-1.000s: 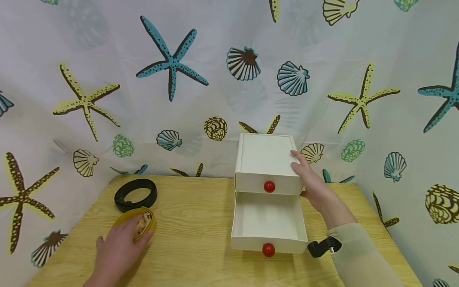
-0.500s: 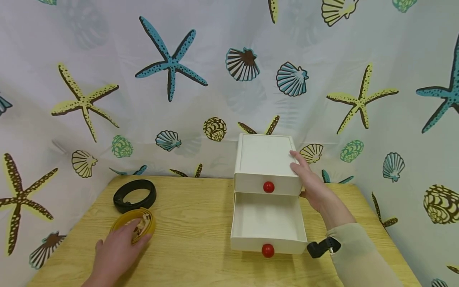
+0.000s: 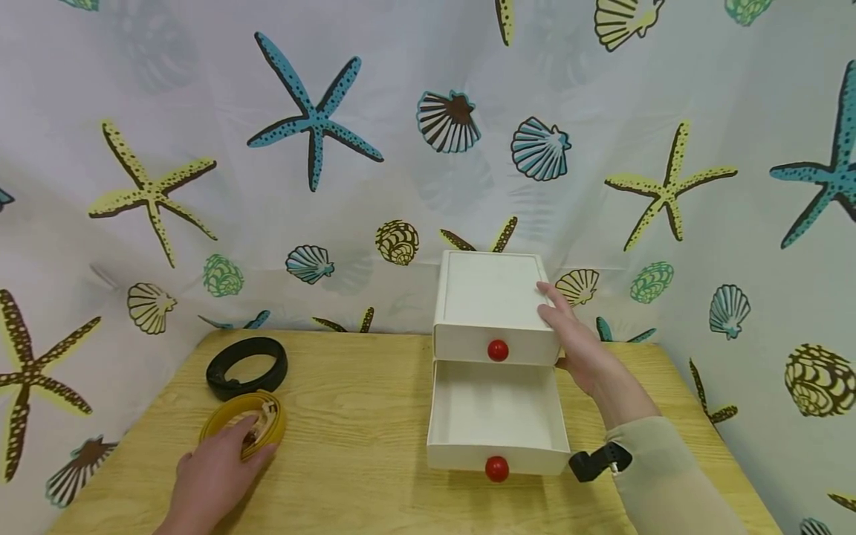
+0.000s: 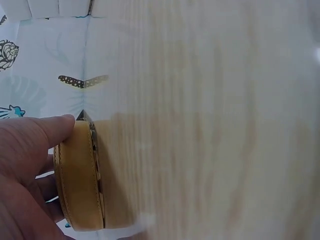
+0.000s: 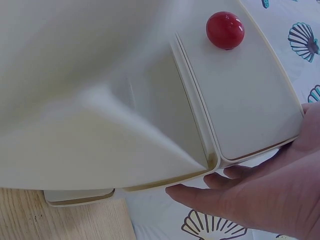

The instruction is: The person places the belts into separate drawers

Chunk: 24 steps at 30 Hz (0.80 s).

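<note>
My left hand [image 3: 217,468] holds a coiled yellow leather belt [image 3: 277,429] at the table's left side. In the left wrist view the thumb lies at one end of the stitched band [image 4: 80,185], with fingers behind it. A patterned, pale inner side shows within the coil. My right hand [image 3: 585,353] rests against the right side of a small white drawer cabinet [image 3: 495,290], fingertips over its top edge. The right wrist view shows other fingers [image 5: 200,197] stretched along its side. Its lower drawer [image 3: 498,416] is pulled out; the upper drawer [image 3: 464,343] is closed. Both carry red knobs.
A coiled black belt [image 3: 246,388] lies just behind the yellow one. Under everything is a wooden table [image 3: 354,446]. Cloth walls [image 3: 374,178] printed with starfish and shells stand at the back and sides. A black wrist camera [image 3: 598,462] sits at the right sleeve's cuff.
The head view has shifted slightly, so everything sits a little further left and lower. The left hand stays at the yellow belt and the right hand at the cabinet.
</note>
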Each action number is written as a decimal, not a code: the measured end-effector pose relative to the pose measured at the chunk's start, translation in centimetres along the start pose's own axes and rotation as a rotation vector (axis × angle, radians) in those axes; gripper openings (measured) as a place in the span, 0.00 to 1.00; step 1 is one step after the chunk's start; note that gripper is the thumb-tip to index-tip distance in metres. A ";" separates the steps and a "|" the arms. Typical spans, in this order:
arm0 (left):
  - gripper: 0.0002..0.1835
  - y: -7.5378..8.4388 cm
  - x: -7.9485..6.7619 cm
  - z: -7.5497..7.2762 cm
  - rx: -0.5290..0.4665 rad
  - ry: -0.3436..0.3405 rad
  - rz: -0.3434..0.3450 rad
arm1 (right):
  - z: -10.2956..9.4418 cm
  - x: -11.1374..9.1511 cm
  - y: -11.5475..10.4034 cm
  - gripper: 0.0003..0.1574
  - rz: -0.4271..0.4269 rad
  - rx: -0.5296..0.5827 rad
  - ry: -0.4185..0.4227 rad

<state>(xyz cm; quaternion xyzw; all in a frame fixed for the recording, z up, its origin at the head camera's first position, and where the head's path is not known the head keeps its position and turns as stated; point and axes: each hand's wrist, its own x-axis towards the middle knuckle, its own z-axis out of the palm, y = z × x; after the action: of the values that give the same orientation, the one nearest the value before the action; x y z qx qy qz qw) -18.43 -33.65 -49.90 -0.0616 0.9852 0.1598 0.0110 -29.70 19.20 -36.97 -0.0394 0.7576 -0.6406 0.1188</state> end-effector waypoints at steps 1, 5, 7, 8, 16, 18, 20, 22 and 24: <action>0.42 0.0 0.0 0.0 0.001 0.003 0.005 | 0.0 0.0 0.0 0.42 -0.001 0.000 0.001; 0.41 -0.1 0.0 0.0 -0.001 0.014 0.025 | 0.0 0.0 0.0 0.42 -0.003 -0.001 0.002; 0.39 0.0 -0.1 0.0 -0.005 0.027 0.039 | 0.0 0.0 0.0 0.42 -0.004 -0.002 0.003; 0.38 0.0 -0.1 0.0 -0.008 0.035 0.048 | 0.0 0.0 0.0 0.42 -0.004 -0.002 0.002; 0.34 0.3 -0.2 -0.2 -0.053 0.050 0.090 | 0.0 0.1 0.2 0.42 -0.009 -0.001 0.004; 0.33 0.2 -0.2 -0.2 -0.056 0.048 0.093 | 0.0 0.1 0.2 0.42 -0.011 0.000 0.003; 0.32 0.1 -0.1 -0.2 -0.060 0.045 0.096 | 0.0 0.1 0.2 0.42 -0.014 0.000 0.003; 0.31 0.0 -0.1 -0.1 -0.063 0.046 0.103 | 0.0 0.1 0.2 0.42 -0.014 0.000 0.002; 0.30 -0.1 -0.1 -0.1 -0.065 0.046 0.108 | 0.0 0.1 0.2 0.42 -0.014 0.000 0.001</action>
<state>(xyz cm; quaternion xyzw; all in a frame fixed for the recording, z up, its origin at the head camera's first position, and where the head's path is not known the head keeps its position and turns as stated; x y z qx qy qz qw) -18.30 -33.72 -49.82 -0.0125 0.9813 0.1907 -0.0223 -29.79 19.23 -37.20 -0.0447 0.7573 -0.6415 0.1140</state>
